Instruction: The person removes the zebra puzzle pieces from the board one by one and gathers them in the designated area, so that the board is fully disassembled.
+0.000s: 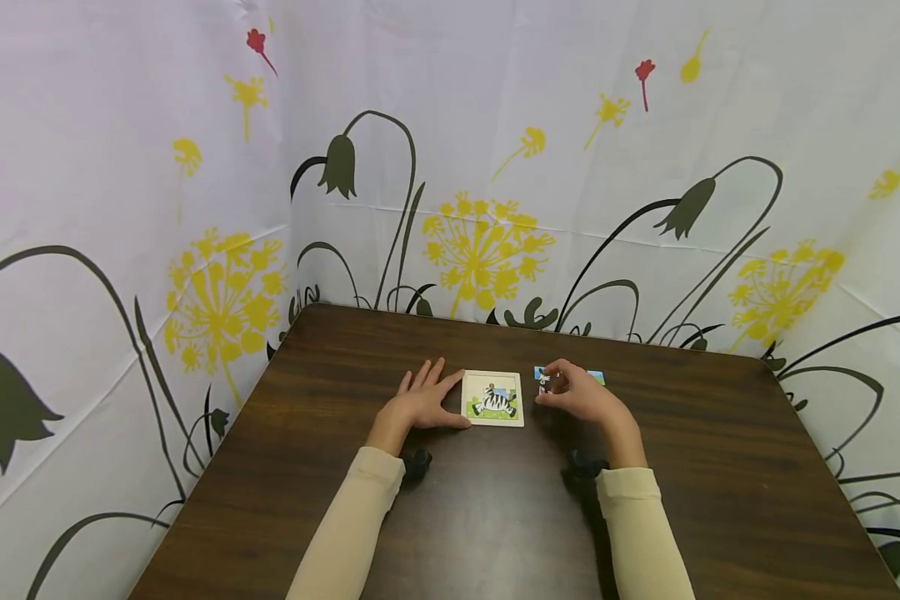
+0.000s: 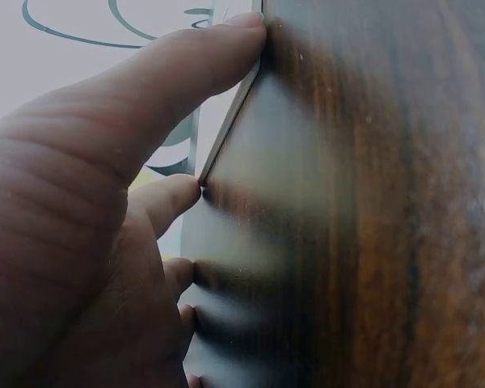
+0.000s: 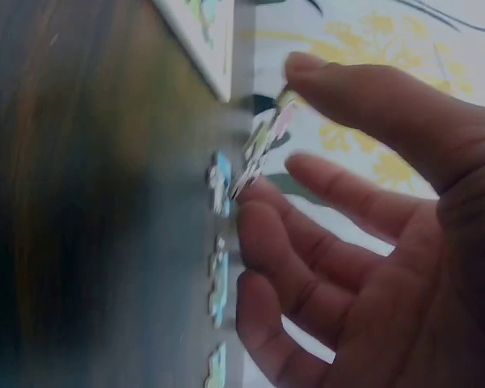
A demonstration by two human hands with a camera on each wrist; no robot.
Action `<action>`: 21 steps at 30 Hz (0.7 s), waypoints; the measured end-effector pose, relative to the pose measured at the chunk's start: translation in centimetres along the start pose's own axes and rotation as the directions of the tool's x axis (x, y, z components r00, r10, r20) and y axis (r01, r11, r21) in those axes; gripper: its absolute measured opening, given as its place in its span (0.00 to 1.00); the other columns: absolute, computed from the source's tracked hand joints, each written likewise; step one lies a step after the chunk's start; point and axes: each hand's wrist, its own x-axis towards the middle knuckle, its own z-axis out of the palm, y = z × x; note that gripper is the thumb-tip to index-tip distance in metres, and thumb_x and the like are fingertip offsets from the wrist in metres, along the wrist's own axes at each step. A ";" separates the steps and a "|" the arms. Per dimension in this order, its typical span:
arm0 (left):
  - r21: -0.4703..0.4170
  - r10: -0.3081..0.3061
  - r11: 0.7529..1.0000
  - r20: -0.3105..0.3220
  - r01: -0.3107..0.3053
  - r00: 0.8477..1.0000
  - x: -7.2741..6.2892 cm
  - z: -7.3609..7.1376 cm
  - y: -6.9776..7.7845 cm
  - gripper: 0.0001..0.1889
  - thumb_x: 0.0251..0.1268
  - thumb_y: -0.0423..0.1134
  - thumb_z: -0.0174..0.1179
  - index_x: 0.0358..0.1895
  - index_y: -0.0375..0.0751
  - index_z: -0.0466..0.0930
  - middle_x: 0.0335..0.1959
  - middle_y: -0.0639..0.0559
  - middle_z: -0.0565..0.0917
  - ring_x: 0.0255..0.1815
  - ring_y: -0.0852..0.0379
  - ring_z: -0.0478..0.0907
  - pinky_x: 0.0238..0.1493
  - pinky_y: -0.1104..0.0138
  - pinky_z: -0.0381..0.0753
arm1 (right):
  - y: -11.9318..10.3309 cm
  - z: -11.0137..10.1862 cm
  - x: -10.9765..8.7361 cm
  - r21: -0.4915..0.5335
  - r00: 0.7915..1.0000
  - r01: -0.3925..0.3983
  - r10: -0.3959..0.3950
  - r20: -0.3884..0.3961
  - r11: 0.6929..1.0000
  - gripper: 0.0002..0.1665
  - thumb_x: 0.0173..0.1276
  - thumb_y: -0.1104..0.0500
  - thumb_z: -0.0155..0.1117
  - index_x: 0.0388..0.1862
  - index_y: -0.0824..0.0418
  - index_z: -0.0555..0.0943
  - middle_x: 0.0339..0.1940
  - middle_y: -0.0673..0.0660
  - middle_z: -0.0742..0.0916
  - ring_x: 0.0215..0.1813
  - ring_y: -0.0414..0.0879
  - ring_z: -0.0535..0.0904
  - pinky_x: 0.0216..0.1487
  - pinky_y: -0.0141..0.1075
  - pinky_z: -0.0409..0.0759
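A square wooden puzzle board (image 1: 493,422) with a zebra picture lies flat on the table between the hands; pieces fill its lower part. My left hand (image 1: 418,405) touches the board's left side, thumb at the near corner and index finger at the far corner, its other fingers spread on the table. In the right wrist view, my right hand (image 3: 364,218) pinches a puzzle piece (image 3: 267,137) with pink and green on it between thumb and fingers, tilted above the table. Close to that hand lie loose pieces, among them a blue-edged piece (image 3: 219,184) and a blue and green one (image 1: 597,377).
The dark wooden table (image 1: 495,517) reaches back to a white curtain (image 1: 585,50) printed with flowers. Dark wrist devices, such as the one at the left wrist (image 1: 417,465), sit at the inner side of both wrists.
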 end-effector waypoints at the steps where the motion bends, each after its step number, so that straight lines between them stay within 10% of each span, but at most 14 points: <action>1: -0.001 -0.001 1.000 0.000 0.001 1.000 0.0 0.0 0.0 0.57 0.64 0.72 0.68 0.90 0.68 0.45 0.92 0.48 0.33 0.93 0.42 0.28 0.88 0.38 0.27 | 0.2 0.0 -0.1 -0.007 1.000 -0.018 0.018 0.006 1.000 0.36 0.73 0.54 0.75 0.70 0.70 0.71 0.46 0.65 0.87 0.45 0.52 0.83 0.48 0.44 0.82; 12: -0.013 -0.009 1.000 0.003 0.009 1.000 0.1 -0.1 0.2 0.56 0.65 0.68 0.69 0.90 0.64 0.46 0.92 0.47 0.34 0.93 0.42 0.27 0.88 0.39 0.26 | 0.6 0.1 0.1 -0.055 0.997 -0.075 0.074 -0.029 0.996 0.45 0.74 0.54 0.74 0.81 0.65 0.63 0.55 0.68 0.87 0.49 0.55 0.86 0.52 0.51 0.85; 21: -0.045 -0.007 0.999 0.012 0.008 1.000 -0.4 -0.4 0.5 0.56 0.65 0.67 0.70 0.90 0.63 0.46 0.92 0.46 0.33 0.92 0.41 0.26 0.88 0.39 0.24 | 1.2 0.3 0.1 -0.137 0.994 -0.099 0.104 0.034 0.986 0.26 0.71 0.55 0.76 0.60 0.67 0.79 0.48 0.65 0.87 0.42 0.52 0.81 0.46 0.47 0.82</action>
